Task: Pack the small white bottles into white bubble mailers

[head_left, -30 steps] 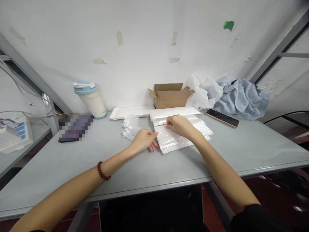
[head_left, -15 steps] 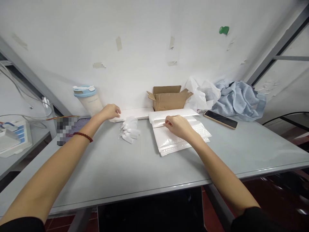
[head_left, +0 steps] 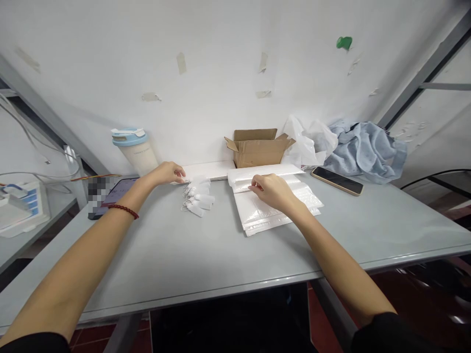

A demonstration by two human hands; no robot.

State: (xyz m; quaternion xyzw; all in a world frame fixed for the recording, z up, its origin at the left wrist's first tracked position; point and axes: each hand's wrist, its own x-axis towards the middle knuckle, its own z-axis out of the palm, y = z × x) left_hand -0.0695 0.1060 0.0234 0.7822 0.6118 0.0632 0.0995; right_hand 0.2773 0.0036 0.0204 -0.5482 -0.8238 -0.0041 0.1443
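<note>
Grey worktop (head_left: 206,255) set against a white wall; at far left a white device with blue trim (head_left: 20,206) on a side surface; next a pale tumbler with a blue lid (head_left: 136,149) near the wall; below it a dark tablet (head_left: 114,193), partly blurred. The left hand (head_left: 167,172), with a red bead bracelet (head_left: 123,211) on its wrist, rests at the left end of a flat white strip (head_left: 209,170) whose long axis runs left to right along the wall; its fingers (head_left: 180,172) curl onto that end, though whether they grip it I cannot tell. Just right lies a cluster of small white tags (head_left: 198,198). The right hand (head_left: 270,190) pinches the far edge of the top clear bag in a stack of bags (head_left: 272,213); their long axis points away towards the wall. Behind stands an open cardboard box (head_left: 257,147); then a crumpled white plastic bag (head_left: 309,139), a phone (head_left: 337,180) and a blue cloth (head_left: 368,147).
</note>
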